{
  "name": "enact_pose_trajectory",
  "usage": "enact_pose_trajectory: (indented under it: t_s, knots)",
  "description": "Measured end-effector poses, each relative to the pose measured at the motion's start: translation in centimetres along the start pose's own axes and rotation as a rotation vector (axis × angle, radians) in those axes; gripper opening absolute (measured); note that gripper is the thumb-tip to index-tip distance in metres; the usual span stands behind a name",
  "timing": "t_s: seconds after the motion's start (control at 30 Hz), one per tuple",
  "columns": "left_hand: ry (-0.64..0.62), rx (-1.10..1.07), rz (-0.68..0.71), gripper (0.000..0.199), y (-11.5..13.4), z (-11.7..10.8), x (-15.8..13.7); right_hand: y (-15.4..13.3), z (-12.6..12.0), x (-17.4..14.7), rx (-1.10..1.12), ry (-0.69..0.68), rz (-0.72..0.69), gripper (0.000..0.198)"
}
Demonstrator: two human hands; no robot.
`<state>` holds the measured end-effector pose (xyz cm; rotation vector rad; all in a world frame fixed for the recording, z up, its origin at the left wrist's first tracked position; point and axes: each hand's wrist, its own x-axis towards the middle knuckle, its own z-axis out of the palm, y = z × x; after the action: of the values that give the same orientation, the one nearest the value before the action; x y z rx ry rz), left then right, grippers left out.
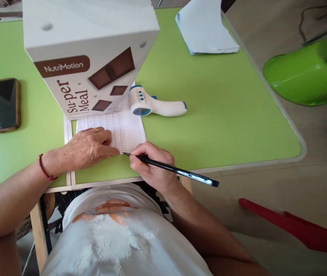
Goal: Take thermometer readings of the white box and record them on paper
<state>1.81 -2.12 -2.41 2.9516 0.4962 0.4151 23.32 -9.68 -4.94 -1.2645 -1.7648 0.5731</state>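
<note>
A sheet of white paper [135, 132] lies at the near edge of the table, its left part filled with rows of small handwriting. My right hand [154, 165] is closed round a black pen [180, 172], whose tip meets the lower edge of the sheet. Resting on the paper, my left hand [87, 149] has its index finger stretched towards the pen tip and its other fingers loosely bent. It grips nothing. A white and blue infrared thermometer [163, 107] lies on the upper right of the sheet. The tall NutriMotion box [91, 73] hides the paper's far part.
The green table [223, 115] has a pale rim and a seam left of the paper. A phone [4, 104] lies at left, and folded papers [206, 30] sit at the far right edge. Beyond the table stand a green bin [301, 73] and a red object [292, 226].
</note>
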Motion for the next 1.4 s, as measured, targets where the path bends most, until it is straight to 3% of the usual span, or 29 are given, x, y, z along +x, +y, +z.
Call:
enact_pose_trajectory:
  t_s: [1.03, 1.4]
  knots:
    - [0.008, 0.008, 0.005, 0.026, 0.00, -0.07, 0.04, -0.04, 0.07, 0.00, -0.047, 0.034, -0.005, 0.015]
    - [-0.054, 0.007, -0.024, 0.026, -0.01, -0.17, -0.01, 0.11, -0.17, -0.15, 0.026, 0.051, 0.011, 0.015]
